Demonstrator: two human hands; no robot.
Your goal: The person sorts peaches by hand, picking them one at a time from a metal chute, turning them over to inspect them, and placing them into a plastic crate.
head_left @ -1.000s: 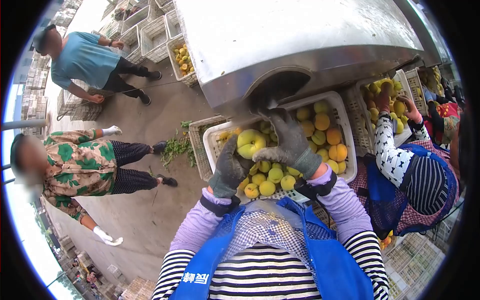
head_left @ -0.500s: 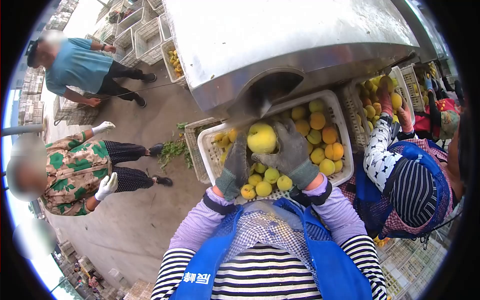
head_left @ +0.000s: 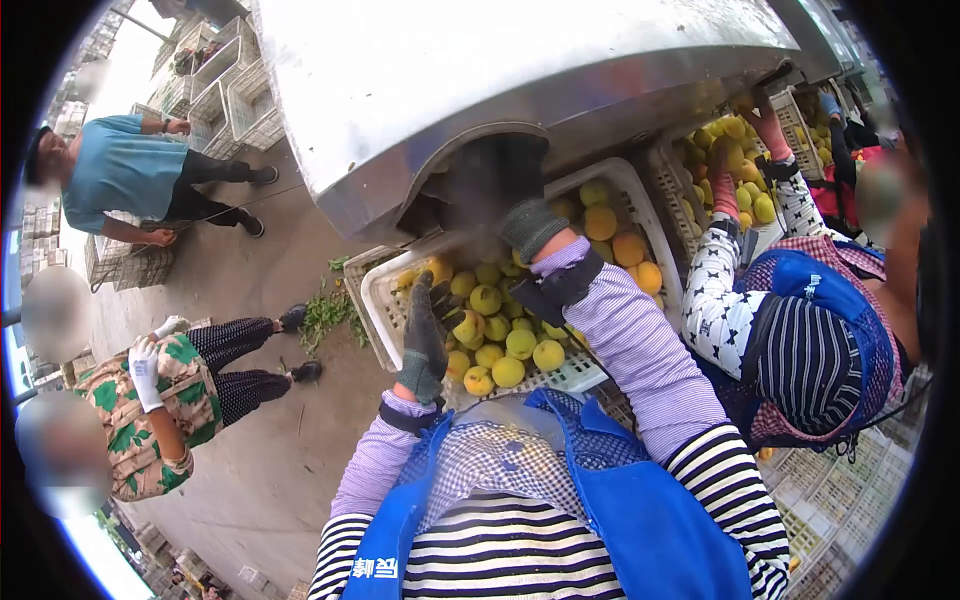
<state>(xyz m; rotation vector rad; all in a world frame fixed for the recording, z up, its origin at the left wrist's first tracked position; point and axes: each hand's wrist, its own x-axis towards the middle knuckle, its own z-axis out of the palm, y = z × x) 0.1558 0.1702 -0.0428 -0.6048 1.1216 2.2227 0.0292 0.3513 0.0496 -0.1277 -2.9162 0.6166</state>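
My left hand [head_left: 424,338], in a dark grey glove, is over the left side of a white plastic crate [head_left: 648,215]. Its fingers are stretched out with the thumb apart, beside yellow-green peaches [head_left: 486,299]. My right hand [head_left: 505,185], gloved the same way, reaches up into the dark opening [head_left: 425,205] low on a metal machine [head_left: 400,90]. Shadow and blur hide its fingers, so whatever it touches there is not visible. More orange peaches [head_left: 628,248] lie along the crate's right side.
On my right a co-worker [head_left: 800,340] handles peaches in a neighbouring crate [head_left: 672,185]. Two people [head_left: 130,185] stand to the left on the concrete floor [head_left: 270,440]. Green leaves [head_left: 328,318] lie by my crate, and stacked crates [head_left: 235,100] stand farther back.
The large yellow peach between my hands is no longer visible in them. My right hand has gone up into the machine's opening, and my left has moved left, apart from it. The view has shifted.
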